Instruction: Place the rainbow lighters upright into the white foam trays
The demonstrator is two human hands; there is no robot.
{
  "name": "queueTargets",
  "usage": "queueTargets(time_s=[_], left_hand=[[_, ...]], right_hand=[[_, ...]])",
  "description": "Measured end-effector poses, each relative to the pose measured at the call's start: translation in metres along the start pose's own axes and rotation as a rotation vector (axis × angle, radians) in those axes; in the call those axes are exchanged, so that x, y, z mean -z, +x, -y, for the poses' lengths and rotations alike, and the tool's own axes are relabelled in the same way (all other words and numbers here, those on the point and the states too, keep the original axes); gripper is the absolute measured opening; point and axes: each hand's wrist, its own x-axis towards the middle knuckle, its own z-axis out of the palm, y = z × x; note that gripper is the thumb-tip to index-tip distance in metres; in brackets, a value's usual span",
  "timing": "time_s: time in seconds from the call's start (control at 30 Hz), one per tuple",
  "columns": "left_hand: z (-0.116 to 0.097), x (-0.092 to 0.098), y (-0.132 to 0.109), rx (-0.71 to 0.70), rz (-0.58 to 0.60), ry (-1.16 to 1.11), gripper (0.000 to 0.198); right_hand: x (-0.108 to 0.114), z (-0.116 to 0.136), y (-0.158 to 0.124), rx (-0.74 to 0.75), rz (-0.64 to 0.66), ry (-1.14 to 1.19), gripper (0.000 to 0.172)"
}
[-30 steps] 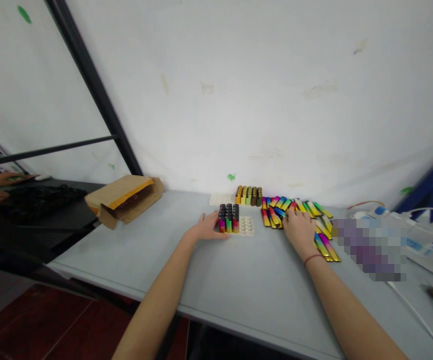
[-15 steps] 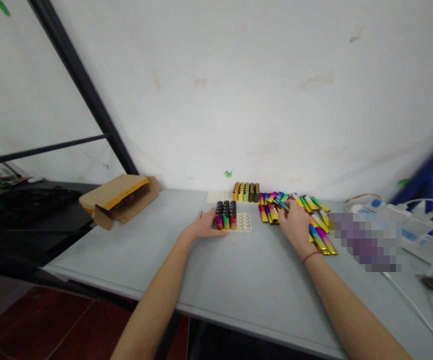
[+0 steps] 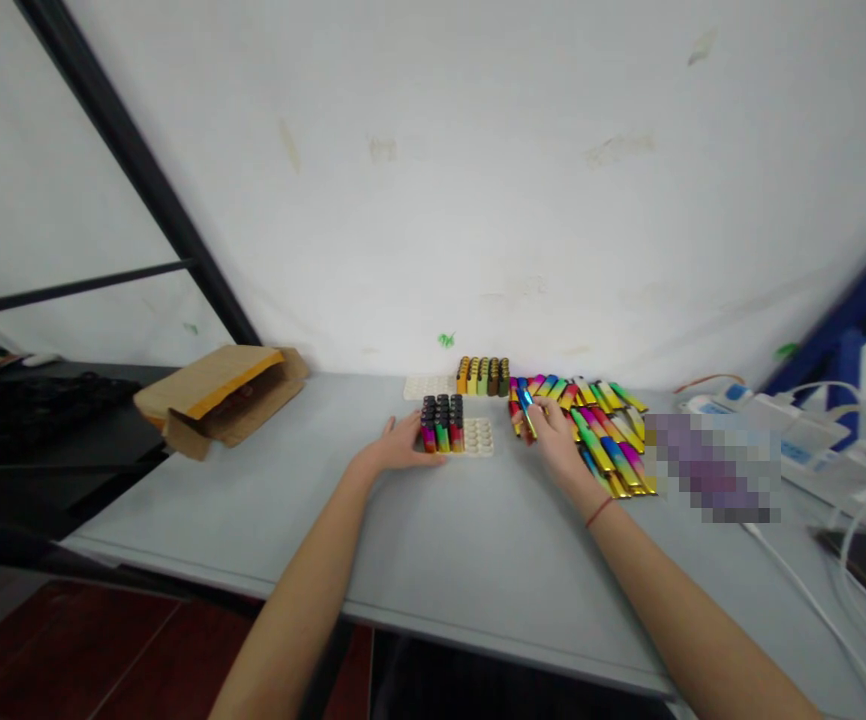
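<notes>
Right hand [image 3: 557,445] lifted lighter [image 3: 527,403], tray [image 3: 480,440] part-filled

Glossy, metallic-looking rainbow lighters [image 3: 598,435]; matt grey table [image 3: 478,540]; cardboard box [image 3: 215,395].

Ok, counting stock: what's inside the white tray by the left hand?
Upright rainbow lighters fill the tray on its left; right holes sit empty. The left hand hides its left edge.

Middle of the table [image 3: 478,560]: a tray [image 3: 480,438], upright lighters [image 3: 442,425] packed in its left part, left hand [image 3: 392,452] against its left edge. Behind it, close to the wall [image 3: 478,200], a second tray [image 3: 422,386] with a row of lighters [image 3: 482,376] at its right end. Right of both, a loose pile of lighters [image 3: 613,445] lying flat, right hand [image 3: 559,445] at its left edge, single lighter [image 3: 527,403] held in it. Far left, a cardboard box [image 3: 215,400]; far right, cables [image 3: 815,610].
</notes>
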Motion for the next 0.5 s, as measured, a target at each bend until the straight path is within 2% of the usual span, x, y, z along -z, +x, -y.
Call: queueTargets(time_s=[0.07,0.13,0.2,0.37,0.5], left_hand=[[0.001,0.000,0.001,-0.007,-0.006,-0.002,0.094],[0.002,-0.001,0.001,-0.009,-0.006,-0.006,0.093],[0.003,-0.001,0.001,-0.009,-0.004,-0.013,0.093],[0.003,-0.001,0.001,-0.009,-0.008,-0.003,0.093],[0.003,-0.002,0.001,-0.009,-0.007,0.005,0.094]], right_hand=[[-0.004,0.003,-0.003,-0.124,0.045,0.135,0.026],[-0.006,0.005,-0.005,-0.189,0.053,0.155,0.024],[-0.007,0.004,-0.007,-0.185,0.078,0.097,0.022],[-0.009,0.006,-0.013,-0.087,0.179,0.036,0.030],[-0.012,0.013,-0.017,-0.195,0.174,0.111,0.037]])
